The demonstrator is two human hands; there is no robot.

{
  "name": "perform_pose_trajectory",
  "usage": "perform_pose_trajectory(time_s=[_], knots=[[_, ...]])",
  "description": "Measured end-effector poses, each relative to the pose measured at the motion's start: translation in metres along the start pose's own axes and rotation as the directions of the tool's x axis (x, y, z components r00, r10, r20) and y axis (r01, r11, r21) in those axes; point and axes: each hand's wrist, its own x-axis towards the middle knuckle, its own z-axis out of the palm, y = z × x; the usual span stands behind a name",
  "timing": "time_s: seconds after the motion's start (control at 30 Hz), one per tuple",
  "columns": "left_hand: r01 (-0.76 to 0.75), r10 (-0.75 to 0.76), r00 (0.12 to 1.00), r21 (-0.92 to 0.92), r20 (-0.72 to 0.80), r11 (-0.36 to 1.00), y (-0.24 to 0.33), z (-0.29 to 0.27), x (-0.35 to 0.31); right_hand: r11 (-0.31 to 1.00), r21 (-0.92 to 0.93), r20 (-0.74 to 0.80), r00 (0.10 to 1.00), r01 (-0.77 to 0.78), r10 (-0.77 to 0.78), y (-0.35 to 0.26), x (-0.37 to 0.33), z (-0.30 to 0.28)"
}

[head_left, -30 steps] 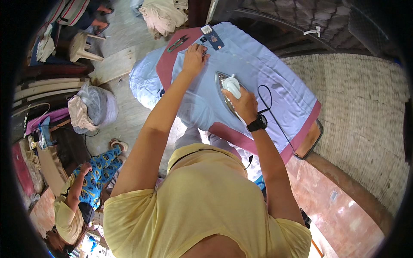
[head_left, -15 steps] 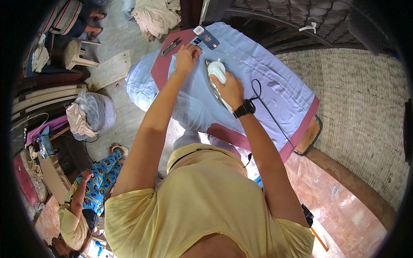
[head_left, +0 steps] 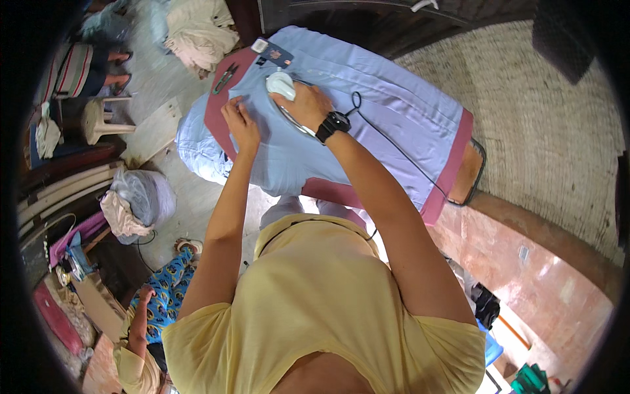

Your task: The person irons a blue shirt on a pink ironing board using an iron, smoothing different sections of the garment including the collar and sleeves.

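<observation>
My right hand grips a white clothes iron, which rests on a light blue garment spread over the maroon ironing board. To the iron's left, my left hand lies on the garment near the board's left edge, fingers slightly bent and apart, holding nothing visible. Green-handled thread snips lie on the bare maroon cover beyond that hand. A dark blue tag sits at the garment's far edge. The iron's soleplate is mostly hidden under its body and my right hand.
A black cord loops from the iron across the garment. Bunched blue cloth hangs off the board's left side. On the floor at left stand a plastic bag and a stool. Another person is at lower left.
My left hand has moved back toward me, away from the tag. The iron has slid a little farther away, closer to the tag. The whole view has shifted slightly.
</observation>
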Motion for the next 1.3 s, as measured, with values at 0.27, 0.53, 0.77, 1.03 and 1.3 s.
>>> perform_pose_trajectory(time_s=[0.27, 0.53, 0.77, 1.03, 1.3], knots=[[-0.502, 0.367, 0.808, 0.212, 0.461, 0.839, 0.016, 0.012, -0.059, 0.984, 0.13, -0.003, 0.992, -0.122, 0.124, 0.096, -0.1, -0.055], [-0.533, 0.334, 0.788, 0.301, 0.518, 0.791, 0.028, 0.043, -0.084, 0.882, -0.033, -0.349, 0.833, -0.47, 0.43, 0.263, -0.262, -0.201], [-0.247, 0.242, 0.968, 0.409, 0.064, 0.879, 0.009, 0.014, -0.056, 0.909, -0.187, -0.287, 0.906, -0.373, 0.312, 0.285, -0.256, -0.24], [0.328, -0.467, 0.878, 0.581, 0.104, 0.745, -0.1, -0.038, 0.0, 0.965, -0.125, -0.035, 0.973, -0.231, 0.228, 0.272, -0.176, -0.189], [0.33, -0.339, 0.937, 0.558, -0.091, 0.762, -0.081, -0.036, -0.011, 0.933, -0.255, -0.051, 0.96, 0.253, -0.274, 0.201, -0.091, -0.119]])
